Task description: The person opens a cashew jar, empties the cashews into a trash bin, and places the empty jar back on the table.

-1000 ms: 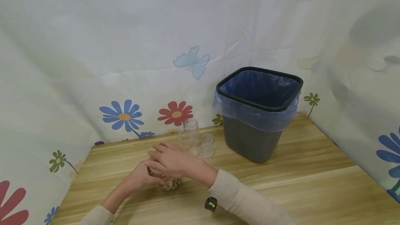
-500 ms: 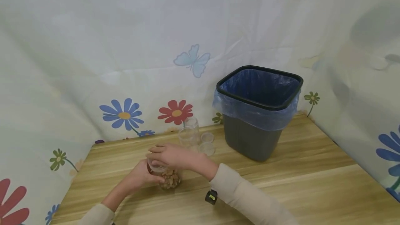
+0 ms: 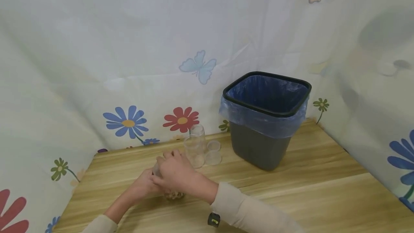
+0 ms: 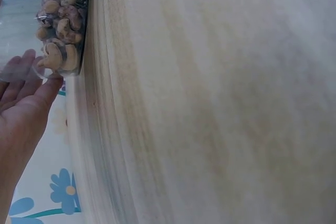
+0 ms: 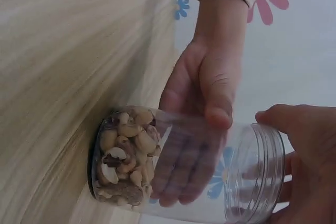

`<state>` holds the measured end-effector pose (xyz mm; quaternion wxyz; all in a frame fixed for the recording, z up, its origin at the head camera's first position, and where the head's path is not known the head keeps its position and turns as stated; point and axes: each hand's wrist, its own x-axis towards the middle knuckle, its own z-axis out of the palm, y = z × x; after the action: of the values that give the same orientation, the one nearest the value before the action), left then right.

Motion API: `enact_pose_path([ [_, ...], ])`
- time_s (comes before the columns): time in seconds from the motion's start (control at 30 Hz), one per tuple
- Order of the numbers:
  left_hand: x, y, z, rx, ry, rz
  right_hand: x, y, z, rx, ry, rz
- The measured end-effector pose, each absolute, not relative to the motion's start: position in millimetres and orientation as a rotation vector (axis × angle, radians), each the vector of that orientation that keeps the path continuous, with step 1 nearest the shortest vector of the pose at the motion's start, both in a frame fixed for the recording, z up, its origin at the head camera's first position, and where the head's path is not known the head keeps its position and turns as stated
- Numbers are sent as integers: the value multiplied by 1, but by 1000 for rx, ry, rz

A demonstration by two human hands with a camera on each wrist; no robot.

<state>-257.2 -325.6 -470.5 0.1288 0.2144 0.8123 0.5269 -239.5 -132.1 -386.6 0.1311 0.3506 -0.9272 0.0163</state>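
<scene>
A clear plastic jar (image 5: 239, 145) stands upright on the wooden table, its bottom part filled with cashew nuts (image 5: 126, 156). My left hand (image 3: 143, 185) grips its side, thumb on one face and fingers behind; in the left wrist view the left hand (image 4: 26, 114) shows at the jar's wall. On top, my right hand (image 3: 178, 175) curls its thumb and fingers round the clear lid (image 5: 269, 166) at the jar's mouth. From the head view the right hand covers most of the jar, leaving some nuts visible below it.
Behind the hands stand two more clear jars, a nearer jar (image 3: 193, 150) and a farther jar (image 3: 198, 131). Two clear lids (image 3: 213, 158) lie beside them. A dark grey bin (image 3: 258, 145) with a blue liner stands at the right rear, near the printed cloth backdrop (image 3: 145, 46).
My right hand has gone from lying flatter over the jar's top to curled fingers round the lid, hiding more of the jar. The left hand keeps its hold.
</scene>
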Motion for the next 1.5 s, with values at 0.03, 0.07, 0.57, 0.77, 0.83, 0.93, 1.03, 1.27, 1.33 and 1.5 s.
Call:
enact_pose_path([
  [0.03,-258,-325,-470,623,2385,1507,-241,-131,-387,1040,-2666,24],
  [0.07,-258,-325,-470,603,2401,1490,-243,-130,-386,1079,-2654,17],
  [0.57,-258,-320,-471,572,2249,1614,-260,-111,-365,1548,-2770,235],
  [0.77,-260,-321,-473,559,2324,1570,-247,-123,-372,1127,-2854,273],
  [0.83,-260,-320,-472,547,2346,1557,-242,-127,-377,962,-2880,242],
  [0.93,-259,-318,-474,526,2341,1559,-238,-131,-383,817,-2905,191],
  [1.03,-258,-320,-476,493,2327,1568,-239,-128,-383,887,-2898,221],
  [1.27,-257,-321,-477,530,2329,1547,-251,-113,-373,1295,-2881,457],
  [1.33,-257,-321,-477,540,2303,1555,-255,-111,-370,1380,-2856,474],
  [1.5,-257,-320,-475,576,2242,1595,-261,-107,-365,1488,-2801,536],
])
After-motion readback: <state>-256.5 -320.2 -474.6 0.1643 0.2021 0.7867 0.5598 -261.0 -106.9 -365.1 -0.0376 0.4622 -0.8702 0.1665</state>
